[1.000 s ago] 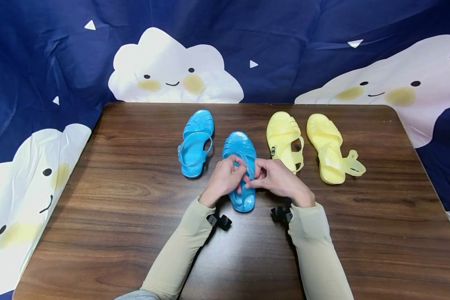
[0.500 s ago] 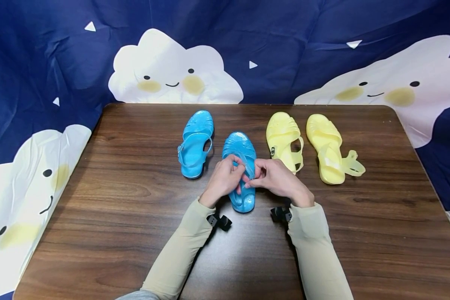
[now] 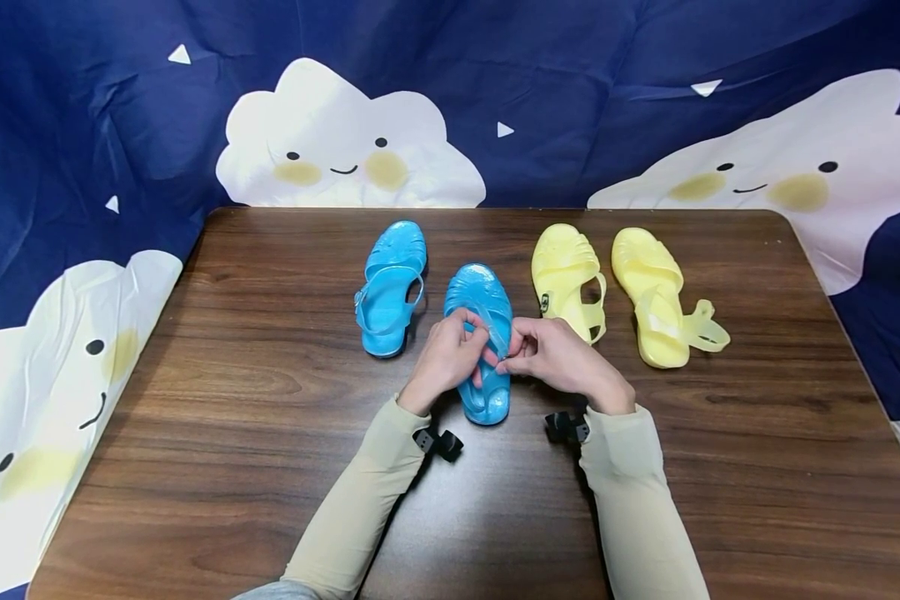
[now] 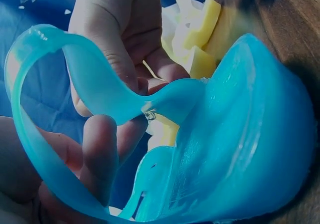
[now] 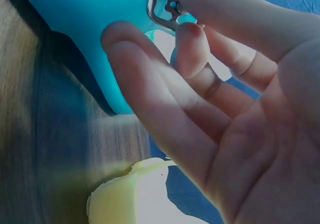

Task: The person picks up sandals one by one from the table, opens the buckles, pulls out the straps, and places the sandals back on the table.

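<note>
In the head view, a glossy blue jelly-plastic sandal (image 3: 478, 287) lies on the brown wood-grain bench (image 3: 270, 467), toe to the far side and heel near, directly between the hands. The left hand (image 3: 453, 350) has its fingers curled, pinching the sandal's translucent blue strap (image 3: 498, 329) from the left. The right hand (image 3: 558, 357) pinches at the same strap from the right, thumb close to forefinger. The bench seems to bear the weight, which would leave both hands free for the strap. A matching blue sandal (image 3: 382, 312) stands to the left, slightly farther off. Two pale yellow jelly-plastic sandals are to the right: the nearer-in one (image 3: 559, 257) has its strap looped behind, while the far-right one (image 3: 645, 258) has a band splayed out to its right. Each colour is grouped on its own side, perhaps to keep the pairs together.

In the left wrist view, the blue strap makes a wide loop above the sandal with fingers around it, though whose finger is whose is hard to tell.

In the right wrist view, a silver-coloured metal buckle (image 5: 171, 8) sits beside bent fingertips, probably steadied there; the exact contact is partly hidden.
</note>
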The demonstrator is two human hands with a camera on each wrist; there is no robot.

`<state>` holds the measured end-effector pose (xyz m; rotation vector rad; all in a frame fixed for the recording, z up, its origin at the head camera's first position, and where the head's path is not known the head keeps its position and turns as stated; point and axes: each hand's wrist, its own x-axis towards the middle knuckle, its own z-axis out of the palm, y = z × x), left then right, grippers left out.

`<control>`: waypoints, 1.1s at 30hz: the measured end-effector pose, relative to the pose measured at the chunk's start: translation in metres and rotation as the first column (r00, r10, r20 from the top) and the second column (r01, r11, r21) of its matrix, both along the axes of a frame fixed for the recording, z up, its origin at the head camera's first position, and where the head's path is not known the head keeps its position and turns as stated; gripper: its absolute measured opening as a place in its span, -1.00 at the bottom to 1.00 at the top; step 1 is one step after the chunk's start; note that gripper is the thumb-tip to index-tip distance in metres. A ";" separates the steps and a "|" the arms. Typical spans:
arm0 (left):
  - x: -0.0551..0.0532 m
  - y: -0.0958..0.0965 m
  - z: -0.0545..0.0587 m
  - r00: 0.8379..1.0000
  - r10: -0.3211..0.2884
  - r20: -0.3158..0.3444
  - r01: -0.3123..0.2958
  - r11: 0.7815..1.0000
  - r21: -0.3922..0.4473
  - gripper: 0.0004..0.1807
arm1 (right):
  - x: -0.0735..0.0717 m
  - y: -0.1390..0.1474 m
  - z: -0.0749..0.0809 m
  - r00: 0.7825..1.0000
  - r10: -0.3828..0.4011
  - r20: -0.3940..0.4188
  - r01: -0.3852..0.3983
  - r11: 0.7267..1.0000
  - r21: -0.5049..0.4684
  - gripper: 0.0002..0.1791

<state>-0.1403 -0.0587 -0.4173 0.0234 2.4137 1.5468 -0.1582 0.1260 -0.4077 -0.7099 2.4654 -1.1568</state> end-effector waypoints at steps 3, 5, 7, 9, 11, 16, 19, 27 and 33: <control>-0.001 -0.001 -0.001 1.000 0.009 -0.005 -0.009 1.000 0.008 -0.82 | 0.000 0.001 0.000 1.000 0.002 -0.003 -0.002 1.000 0.005 -0.74; -0.002 -0.003 -0.002 1.000 0.027 -0.013 -0.027 1.000 0.016 -0.81 | 0.000 0.001 0.000 1.000 0.002 -0.004 -0.002 1.000 0.010 -0.74; -0.003 -0.005 -0.002 0.999 0.044 -0.014 -0.044 0.999 0.031 -0.81 | 0.000 0.002 0.000 1.000 0.002 -0.012 -0.002 1.000 0.020 -0.73; -0.004 -0.007 -0.001 0.999 0.054 -0.006 -0.053 0.998 0.044 -0.82 | -0.001 0.003 -0.001 1.000 0.003 -0.015 -0.002 1.000 0.026 -0.73; -0.004 -0.008 -0.001 0.999 0.044 0.005 -0.044 0.998 0.046 -0.82 | -0.001 0.003 -0.002 1.000 0.004 -0.017 -0.003 1.000 0.026 -0.73; -0.004 -0.008 0.001 0.999 0.028 0.030 -0.030 0.999 0.045 -0.82 | -0.001 0.003 -0.003 1.000 0.009 -0.014 -0.009 1.000 0.009 -0.75; -0.004 -0.008 0.002 0.999 0.027 0.036 -0.028 0.999 0.037 -0.84 | -0.001 0.003 -0.003 1.000 0.009 -0.009 -0.009 1.000 0.006 -0.76; -0.002 -0.008 0.005 0.999 -0.009 -0.031 0.007 0.998 -0.058 -0.85 | -0.001 0.002 -0.002 0.999 0.010 0.030 -0.010 1.000 0.008 -0.75; 0.000 -0.008 0.007 0.997 -0.042 -0.064 0.036 0.994 -0.101 -0.86 | -0.001 0.002 -0.002 0.999 0.016 0.043 -0.017 1.000 0.018 -0.76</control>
